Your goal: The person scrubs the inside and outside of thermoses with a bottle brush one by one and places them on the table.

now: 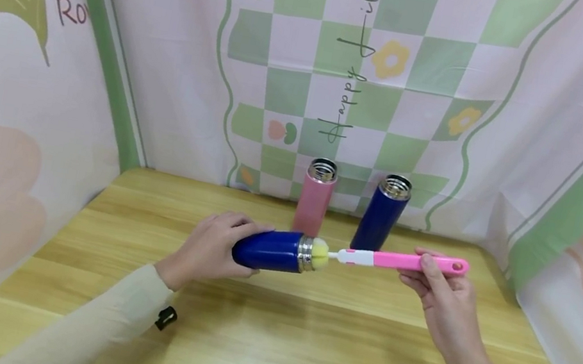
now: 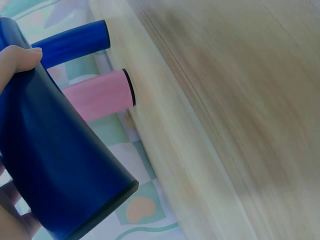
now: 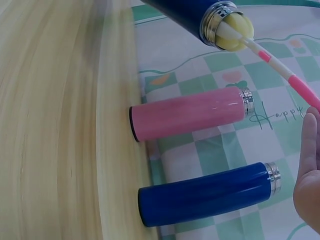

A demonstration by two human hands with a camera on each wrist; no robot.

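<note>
My left hand [image 1: 219,244] grips a dark blue thermos bottle [image 1: 270,250] around its body, tilted on its side above the table with its steel mouth toward the right. In my right hand [image 1: 447,307] is the pink handle of a bottle brush [image 1: 400,262], pinched between thumb and fingers. Its yellow sponge head [image 1: 319,254] sits at the bottle's mouth, partly inside and partly bulging out. The right wrist view shows the sponge [image 3: 236,31] filling the steel opening. In the left wrist view the held bottle's base [image 2: 102,212] points toward the camera.
Behind the hands, a pink bottle [image 1: 315,196] and a second blue bottle [image 1: 381,213] stand upright and lidless at the back of the wooden table [image 1: 262,346]. Patterned curtain cloth [image 1: 284,90] hangs behind and at both sides.
</note>
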